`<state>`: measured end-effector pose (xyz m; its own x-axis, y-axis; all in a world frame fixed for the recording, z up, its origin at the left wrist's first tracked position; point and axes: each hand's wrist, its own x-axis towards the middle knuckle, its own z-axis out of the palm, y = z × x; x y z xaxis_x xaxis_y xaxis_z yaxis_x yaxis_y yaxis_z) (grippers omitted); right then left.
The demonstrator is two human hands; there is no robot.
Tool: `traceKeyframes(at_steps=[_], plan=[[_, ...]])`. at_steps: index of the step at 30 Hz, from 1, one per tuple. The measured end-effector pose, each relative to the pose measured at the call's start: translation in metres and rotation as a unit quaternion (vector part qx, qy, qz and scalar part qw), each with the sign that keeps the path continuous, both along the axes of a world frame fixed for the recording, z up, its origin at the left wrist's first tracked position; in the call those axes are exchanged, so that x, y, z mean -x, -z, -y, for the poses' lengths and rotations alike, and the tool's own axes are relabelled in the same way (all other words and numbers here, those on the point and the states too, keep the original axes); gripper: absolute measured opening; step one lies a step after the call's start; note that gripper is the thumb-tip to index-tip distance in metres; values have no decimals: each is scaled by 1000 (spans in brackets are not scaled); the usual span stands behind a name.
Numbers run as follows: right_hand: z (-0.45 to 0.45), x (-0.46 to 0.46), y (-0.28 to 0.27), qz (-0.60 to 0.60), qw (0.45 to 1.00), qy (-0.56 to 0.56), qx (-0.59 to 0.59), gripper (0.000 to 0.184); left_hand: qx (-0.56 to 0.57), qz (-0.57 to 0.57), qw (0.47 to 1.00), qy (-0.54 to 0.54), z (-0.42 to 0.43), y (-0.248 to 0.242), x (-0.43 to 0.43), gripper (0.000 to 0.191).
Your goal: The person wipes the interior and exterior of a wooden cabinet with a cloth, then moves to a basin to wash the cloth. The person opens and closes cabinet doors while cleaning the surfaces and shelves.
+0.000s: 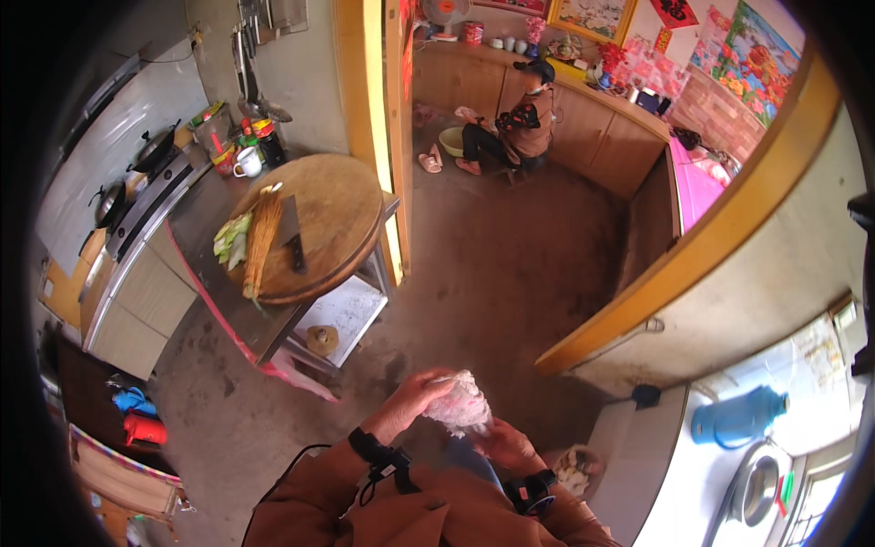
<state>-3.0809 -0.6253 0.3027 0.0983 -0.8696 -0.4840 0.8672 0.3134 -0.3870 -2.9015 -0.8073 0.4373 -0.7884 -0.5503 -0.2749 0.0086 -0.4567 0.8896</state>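
In front of my body, at the lower middle of the view, a crumpled whitish-pink cloth (pixel 459 405) is held between both hands. My left hand (pixel 418 400) grips its upper left side, thumb on top. At its lower right edge, my right hand (pixel 507 443) has its fingers closed on the cloth. Dark straps circle both wrists. Ahead to the left, a thick round wooden chopping board (pixel 335 219) rests on a table. On it lie a cleaver (pixel 294 236), a straw brush (pixel 263 239) and some green leaves (pixel 234 241).
Beyond the doorway a person (pixel 533 119) sits low by a pale green basin (pixel 451 141). A door frame (pixel 690 267) slants at right. A blue thermos (pixel 738 417) and a metal basin (pixel 759 489) stand on a white surface. Left is a gas stove (pixel 154 198) with woks.
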Motion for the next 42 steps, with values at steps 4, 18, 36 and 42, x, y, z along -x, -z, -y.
traceKeyframes(at_steps=[4, 18, 36, 42], plan=[[56, 66, -7, 31, 997, -63, -14, 39, 6, 55, 998, 7, 40, -11, 73, 33], [247, 207, -85, -335, 924, -92, 158, 42, -62, -57, 996, 19, 187, -8, 245, 30], [486, 408, -39, 154, 982, 111, -13, 32, -28, 36, 994, -98, 452, 64, 390, 29], [570, 503, -24, 179, 981, 52, -58, 31, -40, 42, 990, -131, 518, 78, 457, 29]])
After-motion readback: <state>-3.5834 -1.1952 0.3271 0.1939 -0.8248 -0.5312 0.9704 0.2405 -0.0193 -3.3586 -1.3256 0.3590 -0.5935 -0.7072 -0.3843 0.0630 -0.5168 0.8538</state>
